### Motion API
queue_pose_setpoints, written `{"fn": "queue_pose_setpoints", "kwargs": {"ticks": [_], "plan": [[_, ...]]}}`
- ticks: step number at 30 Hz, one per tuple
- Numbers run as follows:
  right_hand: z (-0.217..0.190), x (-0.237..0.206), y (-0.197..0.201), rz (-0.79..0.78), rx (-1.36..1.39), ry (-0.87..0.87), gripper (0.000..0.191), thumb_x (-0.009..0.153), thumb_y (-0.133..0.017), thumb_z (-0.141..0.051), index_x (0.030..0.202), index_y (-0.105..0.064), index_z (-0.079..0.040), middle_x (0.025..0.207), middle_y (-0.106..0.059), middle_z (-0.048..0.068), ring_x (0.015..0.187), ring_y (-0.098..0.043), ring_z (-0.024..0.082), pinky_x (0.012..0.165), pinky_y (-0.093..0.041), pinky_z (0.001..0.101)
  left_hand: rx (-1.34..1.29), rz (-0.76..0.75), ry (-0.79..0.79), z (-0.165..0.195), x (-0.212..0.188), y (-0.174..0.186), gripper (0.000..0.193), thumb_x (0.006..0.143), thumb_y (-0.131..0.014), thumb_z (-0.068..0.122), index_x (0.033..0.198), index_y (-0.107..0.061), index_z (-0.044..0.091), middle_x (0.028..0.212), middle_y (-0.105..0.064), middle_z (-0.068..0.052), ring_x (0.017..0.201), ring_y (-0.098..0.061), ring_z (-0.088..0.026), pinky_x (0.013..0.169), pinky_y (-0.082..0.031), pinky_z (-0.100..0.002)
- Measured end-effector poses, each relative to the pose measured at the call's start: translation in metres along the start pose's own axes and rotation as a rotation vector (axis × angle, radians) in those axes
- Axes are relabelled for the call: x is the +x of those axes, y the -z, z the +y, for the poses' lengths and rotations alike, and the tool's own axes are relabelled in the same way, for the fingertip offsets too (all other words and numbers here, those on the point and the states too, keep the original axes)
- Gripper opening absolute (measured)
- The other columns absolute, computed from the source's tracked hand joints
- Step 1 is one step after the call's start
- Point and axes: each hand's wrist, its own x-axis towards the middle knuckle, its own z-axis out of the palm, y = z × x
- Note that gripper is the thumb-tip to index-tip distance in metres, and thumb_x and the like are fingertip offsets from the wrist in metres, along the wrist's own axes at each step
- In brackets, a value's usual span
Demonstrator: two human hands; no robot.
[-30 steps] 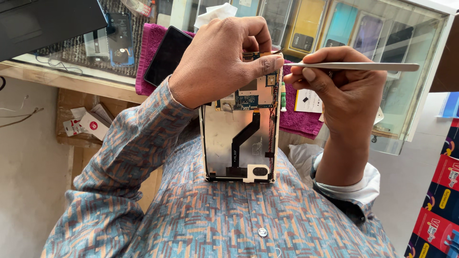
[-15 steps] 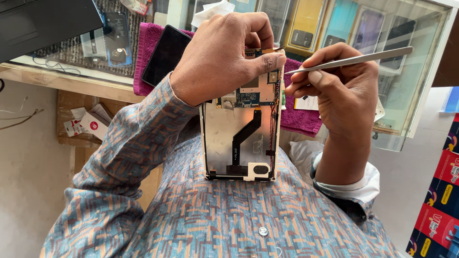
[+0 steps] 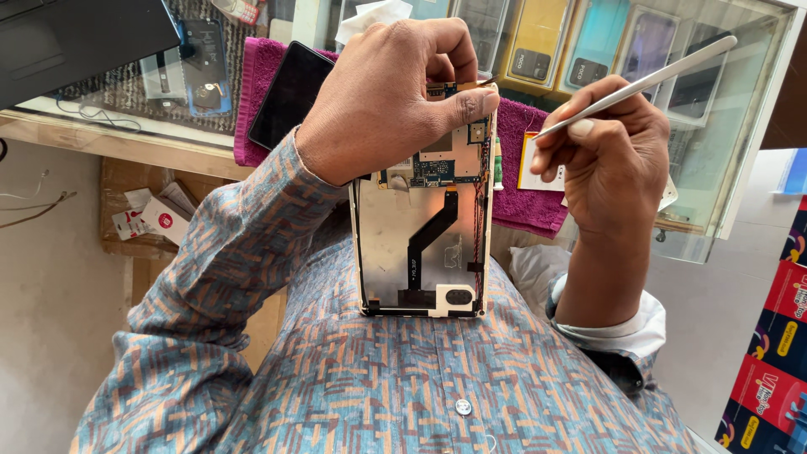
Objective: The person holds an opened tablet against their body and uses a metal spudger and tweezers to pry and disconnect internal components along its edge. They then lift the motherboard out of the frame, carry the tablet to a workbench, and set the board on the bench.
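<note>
- Two bare hands work above a lap in a patterned blue and orange shirt, seen from the person's own head.
- Far left, a dark flat laptop lid (image 3: 76, 38) sits on the glass-topped bench (image 3: 118, 126), with white and red paper packets (image 3: 147, 220) on a wooden shelf below it.
- A black slab-shaped phone (image 3: 286, 94) lies face down on a magenta towel (image 3: 525, 206) spread over the bench.
- The left hand (image 3: 382, 101) reaches in from the left and grips the top of an opened white-framed smartphone (image 3: 424, 227) with its back cover off; thumb and fingers are closed tight around its upper edge.
- That opened phone stands upright, its bottom edge resting against the shirt, showing a green circuit board, a black ribbon cable and thin red wires along its right side.
- The right hand (image 3: 614, 155), just beside the phone, holds slim silver metal tweezers (image 3: 643, 84) in a closed pen-like grip, their tip apart from the phone.
- Coloured phone boxes (image 3: 538, 50) show beneath the glass.
</note>
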Motion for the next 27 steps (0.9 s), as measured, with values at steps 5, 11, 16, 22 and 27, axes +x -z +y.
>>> {"fn": "queue_pose_setpoints", "kwargs": {"ticks": [5, 11, 16, 22, 27], "plan": [[0.009, -0.002, 0.003, 0.028, -0.021, 0.098, 0.015, 0.100, -0.046, 0.009, 0.096, -0.060, 0.014, 0.089, -0.066, 0.026, 0.067, -0.068, 0.027, 0.057, -0.057, 0.0314, -0.065, -0.017, 0.021, 0.002, -0.002, 0.004, 0.029, 0.098, -0.078, 0.033, 0.095, -0.070, 0.006, 0.074, -0.073, -0.004, 0.061, -0.068, -0.009, 0.054, -0.050, -0.028], [0.006, -0.002, -0.020, 0.048, -0.050, 0.248, 0.006, 0.101, -0.052, 0.012, 0.098, -0.057, 0.011, 0.092, -0.067, 0.025, 0.075, -0.073, 0.031, 0.071, -0.066, 0.0375, -0.160, -0.055, 0.098, 0.008, -0.005, 0.009, 0.025, 0.100, -0.074, 0.027, 0.093, -0.069, 0.004, 0.070, -0.069, -0.002, 0.060, -0.063, -0.008, 0.053, -0.048, -0.027], [0.000, 0.002, -0.043, 0.074, -0.028, 0.254, 0.008, 0.098, -0.058, 0.015, 0.100, -0.058, 0.008, 0.098, -0.068, 0.024, 0.085, -0.076, 0.030, 0.083, -0.068, 0.0393, -0.170, -0.022, 0.005, 0.011, -0.006, 0.010, 0.020, 0.102, -0.073, 0.021, 0.097, -0.071, 0.002, 0.075, -0.070, -0.003, 0.066, -0.066, -0.008, 0.058, -0.051, -0.026], [-0.002, 0.003, -0.054, 0.033, -0.080, 0.234, 0.009, 0.101, -0.062, 0.016, 0.100, -0.060, 0.007, 0.101, -0.069, 0.021, 0.093, -0.075, 0.024, 0.089, -0.068, 0.0391, -0.154, -0.023, 0.021, 0.015, -0.007, 0.012, 0.017, 0.101, -0.071, 0.018, 0.096, -0.071, 0.001, 0.071, -0.068, -0.004, 0.063, -0.065, -0.010, 0.057, -0.050, -0.029], [-0.008, 0.002, -0.056, 0.022, -0.174, 0.251, 0.011, 0.099, -0.066, 0.016, 0.102, -0.062, 0.006, 0.103, -0.069, 0.019, 0.093, -0.075, 0.022, 0.089, -0.067, 0.0359, -0.121, 0.003, -0.030, 0.020, -0.007, 0.012, 0.016, 0.102, -0.069, 0.017, 0.097, -0.071, 0.002, 0.071, -0.066, -0.005, 0.062, -0.064, -0.010, 0.056, -0.049, -0.029]]}}
